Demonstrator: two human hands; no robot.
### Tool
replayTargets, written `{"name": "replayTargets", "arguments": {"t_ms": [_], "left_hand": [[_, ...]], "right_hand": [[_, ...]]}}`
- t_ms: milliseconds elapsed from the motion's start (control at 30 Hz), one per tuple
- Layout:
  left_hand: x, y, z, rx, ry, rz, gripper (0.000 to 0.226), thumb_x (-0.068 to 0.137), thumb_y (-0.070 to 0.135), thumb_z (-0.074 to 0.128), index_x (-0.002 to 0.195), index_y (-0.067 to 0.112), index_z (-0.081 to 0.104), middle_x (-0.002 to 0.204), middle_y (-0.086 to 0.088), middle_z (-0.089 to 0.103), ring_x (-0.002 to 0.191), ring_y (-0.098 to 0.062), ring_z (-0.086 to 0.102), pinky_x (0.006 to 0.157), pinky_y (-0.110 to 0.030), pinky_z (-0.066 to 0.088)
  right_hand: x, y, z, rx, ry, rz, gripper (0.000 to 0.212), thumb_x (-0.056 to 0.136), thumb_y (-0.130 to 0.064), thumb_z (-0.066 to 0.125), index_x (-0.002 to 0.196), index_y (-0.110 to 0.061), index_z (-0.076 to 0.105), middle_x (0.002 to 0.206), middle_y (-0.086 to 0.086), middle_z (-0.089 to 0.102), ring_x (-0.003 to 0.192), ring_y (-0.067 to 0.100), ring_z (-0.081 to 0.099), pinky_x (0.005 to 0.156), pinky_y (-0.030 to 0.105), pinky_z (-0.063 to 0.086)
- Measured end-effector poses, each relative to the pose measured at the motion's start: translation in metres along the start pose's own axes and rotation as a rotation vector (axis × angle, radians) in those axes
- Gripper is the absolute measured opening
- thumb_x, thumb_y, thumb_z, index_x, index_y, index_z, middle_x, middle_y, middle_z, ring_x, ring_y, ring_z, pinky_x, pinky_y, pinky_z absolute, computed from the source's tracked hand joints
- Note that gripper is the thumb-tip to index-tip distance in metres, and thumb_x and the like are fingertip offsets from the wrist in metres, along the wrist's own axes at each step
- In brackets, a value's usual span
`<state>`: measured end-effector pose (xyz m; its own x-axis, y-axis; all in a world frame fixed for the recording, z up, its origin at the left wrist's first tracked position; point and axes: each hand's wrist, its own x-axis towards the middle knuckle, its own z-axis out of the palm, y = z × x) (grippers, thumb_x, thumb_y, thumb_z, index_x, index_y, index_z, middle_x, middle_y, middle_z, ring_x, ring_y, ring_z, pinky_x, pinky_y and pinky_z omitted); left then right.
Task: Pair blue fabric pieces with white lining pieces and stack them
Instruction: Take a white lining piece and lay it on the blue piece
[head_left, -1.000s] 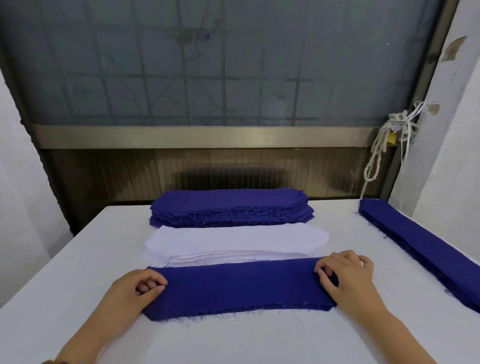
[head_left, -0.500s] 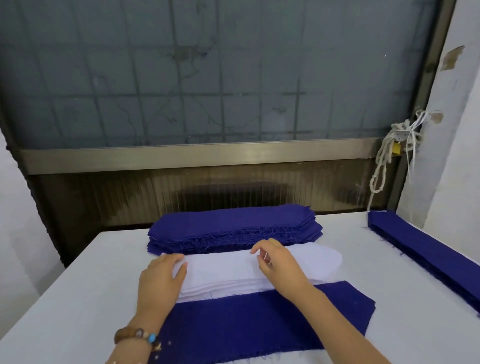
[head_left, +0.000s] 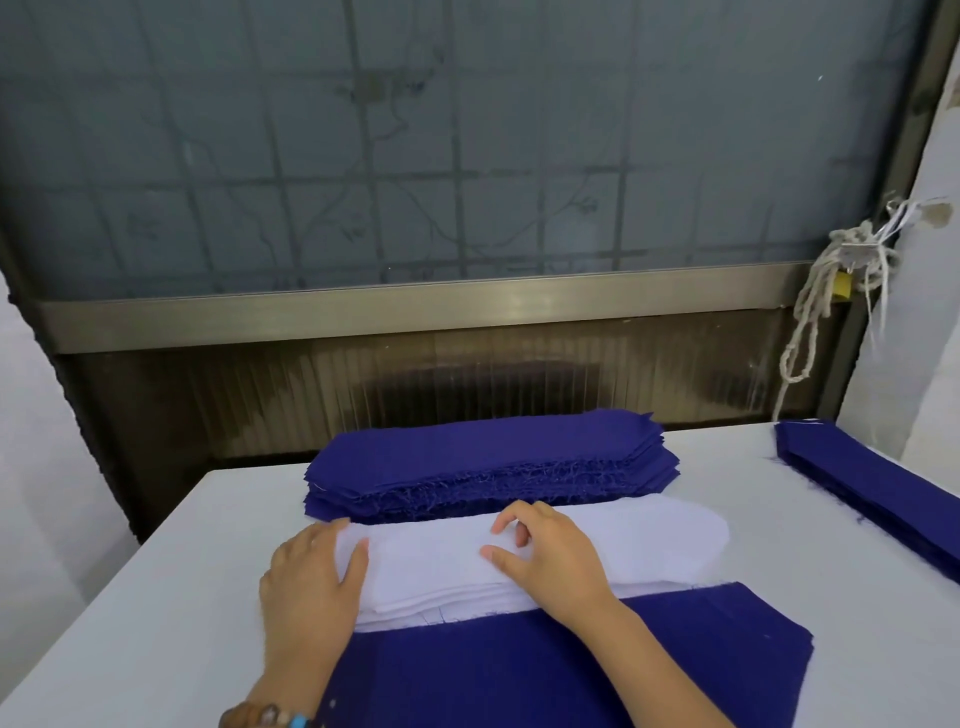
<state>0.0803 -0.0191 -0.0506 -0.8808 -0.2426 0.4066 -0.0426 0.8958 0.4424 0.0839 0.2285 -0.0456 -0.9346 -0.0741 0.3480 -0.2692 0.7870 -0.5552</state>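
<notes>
A stack of white lining pieces (head_left: 649, 540) lies across the middle of the white table (head_left: 156, 597). Behind it sits a thick stack of blue fabric pieces (head_left: 483, 457) with frayed edges. In front of it a single blue piece (head_left: 571, 670) lies flat, its far edge touching the white stack. My left hand (head_left: 311, 587) grips the left end of the white stack, thumb on top and fingers hidden behind the end. My right hand (head_left: 550, 561) rests on the middle of the stack, where its thumb and forefinger pinch the top lining.
A long pile of blue strips (head_left: 883, 493) runs along the table's right edge. A frosted window with a metal sill stands behind the table. A knotted rope (head_left: 810, 322) hangs at the back right. White walls flank both sides.
Both hands left the ends of the front blue piece and moved forward onto the white lining stack. The view has tilted, so the blue piece now sits lower in frame.
</notes>
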Motion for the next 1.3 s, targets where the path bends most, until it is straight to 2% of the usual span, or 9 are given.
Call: {"name": "replayTargets", "arguments": {"t_ms": [133,333,500,667,767,1000,1100,1200,1300], "left_hand": [[0.004,-0.006,-0.002,0.01,-0.061,-0.178,0.058,0.095,0.051,0.041,0.141,0.016,0.046,0.137,-0.009,0.055,0.122,-0.03,0.051,0.101,-0.043,0.042],[0.004,-0.002,-0.013,-0.052,0.048,-0.124,0.037,0.093,0.032,0.058,0.125,0.015,0.061,0.121,-0.01,0.063,0.109,-0.029,0.055,0.091,-0.042,0.046],[0.003,-0.002,-0.011,-0.008,-0.022,-0.205,0.051,0.095,0.044,0.049,0.134,0.012,0.053,0.131,-0.014,0.058,0.117,-0.032,0.053,0.096,-0.043,0.045],[0.005,-0.007,-0.011,-0.121,0.044,-0.191,0.035,0.094,0.038,0.054,0.113,0.01,0.064,0.109,-0.013,0.067,0.099,-0.03,0.058,0.083,-0.042,0.049],[0.007,-0.006,-0.013,-0.078,0.079,-0.189,0.03,0.091,0.037,0.06,0.104,0.01,0.067,0.105,-0.014,0.067,0.095,-0.03,0.059,0.078,-0.041,0.049],[0.005,-0.011,-0.012,-0.165,0.217,-0.111,0.02,0.085,0.028,0.072,0.08,0.008,0.069,0.088,-0.014,0.07,0.081,-0.028,0.057,0.065,-0.034,0.041],[0.005,-0.011,-0.013,-0.12,0.221,-0.076,0.022,0.086,0.025,0.07,0.087,0.004,0.075,0.091,-0.018,0.072,0.081,-0.032,0.06,0.068,-0.039,0.047],[0.005,-0.008,-0.016,-0.049,0.25,0.013,0.019,0.084,0.012,0.071,0.097,-0.001,0.075,0.098,-0.022,0.072,0.086,-0.042,0.062,0.075,-0.049,0.051],[0.006,-0.005,-0.019,-0.036,0.307,0.12,0.024,0.084,0.008,0.07,0.106,0.001,0.074,0.106,-0.019,0.071,0.095,-0.041,0.062,0.079,-0.05,0.051]], "right_hand": [[0.0,-0.001,0.002,-0.01,0.014,-0.004,0.023,0.084,-0.054,0.063,0.099,-0.038,0.054,0.082,-0.018,0.045,0.076,0.0,0.046,0.064,0.009,0.034],[-0.001,-0.001,0.001,-0.022,0.016,-0.007,0.021,0.086,-0.051,0.061,0.1,-0.038,0.054,0.081,-0.018,0.043,0.076,-0.001,0.044,0.063,0.009,0.033],[-0.001,-0.001,0.001,-0.027,0.018,-0.01,0.019,0.087,-0.05,0.06,0.101,-0.038,0.054,0.081,-0.018,0.043,0.076,-0.002,0.043,0.064,0.008,0.033],[-0.001,-0.001,0.001,-0.034,0.015,-0.011,0.018,0.088,-0.049,0.059,0.101,-0.038,0.054,0.081,-0.017,0.043,0.076,-0.001,0.044,0.063,0.008,0.033],[0.0,0.0,0.002,-0.038,0.014,-0.013,0.018,0.088,-0.05,0.059,0.101,-0.039,0.054,0.081,-0.017,0.043,0.076,-0.002,0.044,0.063,0.008,0.033],[0.0,0.0,0.002,-0.036,0.021,-0.017,0.018,0.088,-0.049,0.059,0.102,-0.039,0.054,0.081,-0.018,0.043,0.076,-0.003,0.044,0.062,0.008,0.033],[0.0,0.0,0.002,-0.034,0.02,-0.019,0.017,0.088,-0.049,0.058,0.102,-0.039,0.054,0.081,-0.018,0.043,0.076,-0.003,0.044,0.062,0.008,0.033],[0.0,0.0,0.002,-0.032,0.019,-0.023,0.017,0.088,-0.049,0.058,0.102,-0.039,0.054,0.081,-0.018,0.043,0.076,-0.003,0.044,0.063,0.008,0.033],[0.0,0.0,0.002,-0.037,0.023,-0.027,0.02,0.089,-0.049,0.058,0.105,-0.038,0.053,0.081,-0.019,0.042,0.075,-0.004,0.043,0.063,0.008,0.032]]}}
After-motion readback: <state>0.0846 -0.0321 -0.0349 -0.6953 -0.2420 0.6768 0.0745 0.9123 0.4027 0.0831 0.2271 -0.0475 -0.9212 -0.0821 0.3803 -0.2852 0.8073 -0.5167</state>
